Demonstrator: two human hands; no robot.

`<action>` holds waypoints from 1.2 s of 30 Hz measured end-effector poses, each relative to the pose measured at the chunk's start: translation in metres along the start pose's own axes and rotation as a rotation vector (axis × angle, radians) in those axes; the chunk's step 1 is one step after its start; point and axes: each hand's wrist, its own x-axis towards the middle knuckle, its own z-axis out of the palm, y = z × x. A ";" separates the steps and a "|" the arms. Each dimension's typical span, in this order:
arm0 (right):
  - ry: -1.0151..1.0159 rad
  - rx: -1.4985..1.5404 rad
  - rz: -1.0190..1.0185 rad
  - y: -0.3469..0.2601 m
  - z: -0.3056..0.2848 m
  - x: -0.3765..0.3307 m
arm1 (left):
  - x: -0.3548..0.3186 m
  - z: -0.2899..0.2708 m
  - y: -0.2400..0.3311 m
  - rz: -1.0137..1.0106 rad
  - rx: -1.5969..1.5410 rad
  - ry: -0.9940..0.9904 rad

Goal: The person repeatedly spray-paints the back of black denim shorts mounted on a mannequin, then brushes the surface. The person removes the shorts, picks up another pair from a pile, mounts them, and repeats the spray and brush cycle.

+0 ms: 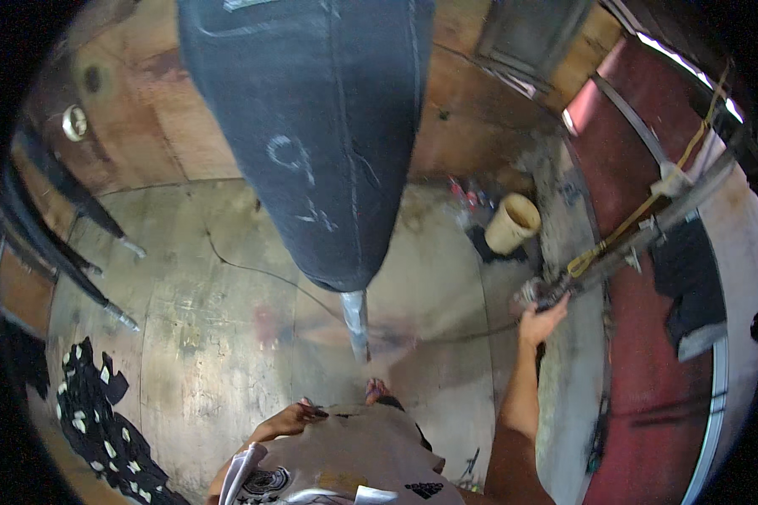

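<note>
hands: right (541,321) grips a metal bar (640,240), left (299,418) closed at shirt, dark bag (320,126) hanging between.

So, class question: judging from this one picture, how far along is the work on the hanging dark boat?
Done: the dark hull hangs above the floor. In hand: the right hand grips a metal bar tied with yellow rope; the left hand rests by the waist. Left: cannot tell.

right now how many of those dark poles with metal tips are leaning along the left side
3 that I can make out: upper pole ending nearest the hanging dark bag, middle pole just below it, and lower pole with its tip furthest down the floor. More may hide beyond the dark rim.
</note>
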 end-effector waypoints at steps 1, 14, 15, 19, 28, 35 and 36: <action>-0.026 -0.022 0.030 0.003 0.003 0.010 | 0.007 -0.005 0.013 0.070 0.107 -0.019; -0.105 0.130 0.024 0.063 0.062 0.063 | -0.006 -0.226 0.426 0.797 0.597 1.399; -0.084 0.144 0.008 0.064 0.069 0.064 | -0.007 -0.250 0.459 0.932 0.567 1.454; -0.172 0.285 0.010 0.062 0.093 0.069 | -0.017 -0.329 0.552 0.896 1.055 1.485; -0.273 0.872 0.429 0.051 0.135 0.036 | -0.031 -0.346 0.570 0.347 1.222 1.478; -0.415 1.122 0.440 0.003 0.081 0.015 | -0.005 -0.316 0.602 0.224 1.324 1.390; -0.459 1.127 0.513 -0.006 0.068 0.016 | 0.002 -0.313 0.603 0.263 1.363 1.395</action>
